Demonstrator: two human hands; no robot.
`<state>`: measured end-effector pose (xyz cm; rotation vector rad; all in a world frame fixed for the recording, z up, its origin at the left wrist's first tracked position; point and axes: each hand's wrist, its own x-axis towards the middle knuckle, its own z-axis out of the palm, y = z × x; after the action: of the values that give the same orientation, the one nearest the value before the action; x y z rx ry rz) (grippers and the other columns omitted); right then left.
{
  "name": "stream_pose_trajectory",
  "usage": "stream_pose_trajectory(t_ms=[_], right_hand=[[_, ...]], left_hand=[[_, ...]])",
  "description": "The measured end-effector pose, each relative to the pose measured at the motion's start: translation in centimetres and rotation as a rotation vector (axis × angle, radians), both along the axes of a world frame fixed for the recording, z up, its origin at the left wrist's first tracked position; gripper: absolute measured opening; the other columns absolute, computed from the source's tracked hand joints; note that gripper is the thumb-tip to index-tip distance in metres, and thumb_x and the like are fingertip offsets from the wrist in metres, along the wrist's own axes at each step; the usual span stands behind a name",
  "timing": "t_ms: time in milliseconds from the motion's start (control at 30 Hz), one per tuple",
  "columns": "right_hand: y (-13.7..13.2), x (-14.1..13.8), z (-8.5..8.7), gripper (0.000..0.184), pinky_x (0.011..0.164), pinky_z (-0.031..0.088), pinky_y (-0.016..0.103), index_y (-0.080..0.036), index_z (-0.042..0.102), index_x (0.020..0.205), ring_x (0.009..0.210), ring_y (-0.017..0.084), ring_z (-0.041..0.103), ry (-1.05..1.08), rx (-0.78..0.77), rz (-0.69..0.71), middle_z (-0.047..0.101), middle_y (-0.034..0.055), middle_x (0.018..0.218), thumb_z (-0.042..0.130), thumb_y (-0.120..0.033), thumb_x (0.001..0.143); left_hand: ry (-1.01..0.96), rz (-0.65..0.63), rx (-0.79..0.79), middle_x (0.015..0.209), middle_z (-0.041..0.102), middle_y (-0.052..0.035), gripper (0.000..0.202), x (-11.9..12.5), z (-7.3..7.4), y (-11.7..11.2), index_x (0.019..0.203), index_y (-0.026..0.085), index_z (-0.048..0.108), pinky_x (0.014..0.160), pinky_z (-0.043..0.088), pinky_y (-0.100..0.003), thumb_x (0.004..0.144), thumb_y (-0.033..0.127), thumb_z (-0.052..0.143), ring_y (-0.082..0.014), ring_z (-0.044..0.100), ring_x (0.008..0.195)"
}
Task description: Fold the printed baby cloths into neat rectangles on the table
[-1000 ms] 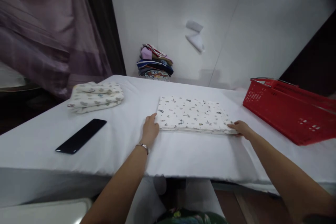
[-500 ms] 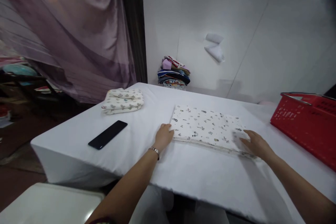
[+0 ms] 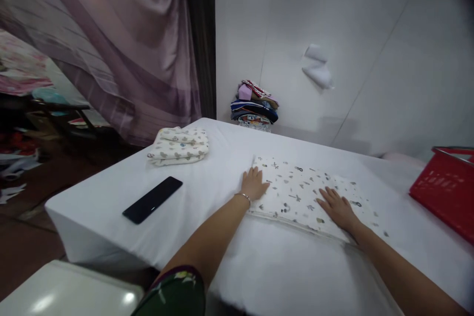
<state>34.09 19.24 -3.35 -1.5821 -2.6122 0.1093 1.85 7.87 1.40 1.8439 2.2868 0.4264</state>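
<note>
A folded white cloth (image 3: 296,195) with small printed figures lies flat on the white-covered table (image 3: 281,266). On its left edge rests my left hand (image 3: 254,185), open, palm down with the fingers stretched out. My right hand (image 3: 336,209) lies open and flat on the cloth's right half, its fingers pointing up and to the left. The cloth's near edge shows stacked layers. Part of the right side is covered by my right hand and forearm.
Another folded printed cloth (image 3: 180,146) sits at the table's far left, with a black phone (image 3: 152,200) in front of it. A red basket (image 3: 446,190) stands at the right edge. Behind the table rises a clothes pile (image 3: 255,103); a pale stool (image 3: 70,289) is at lower left.
My left hand has moved from the cloth's edge onto its top. My right hand has slid inward from the right edge and now lies flat. The view has shifted slightly left.
</note>
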Motion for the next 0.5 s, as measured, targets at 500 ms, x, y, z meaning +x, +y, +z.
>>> stream_pose_trajectory(t_ms=[500], right_hand=[[5.3, -21.7, 7.5, 0.034, 0.085, 0.046, 0.031, -0.019, 0.072, 0.097, 0.095, 0.022, 0.063, 0.282, -0.044, 0.168, 0.07, 0.0069, 0.101, 0.046, -0.038, 0.086]], left_hand=[[0.003, -0.013, 0.162, 0.152, 0.025, -0.0134, 0.059, 0.3, -2.2, -0.4, 0.139, 0.013, 0.04, 0.114, 0.003, -0.054, 0.091, 0.046, 0.031, -0.0282, 0.007, 0.143]])
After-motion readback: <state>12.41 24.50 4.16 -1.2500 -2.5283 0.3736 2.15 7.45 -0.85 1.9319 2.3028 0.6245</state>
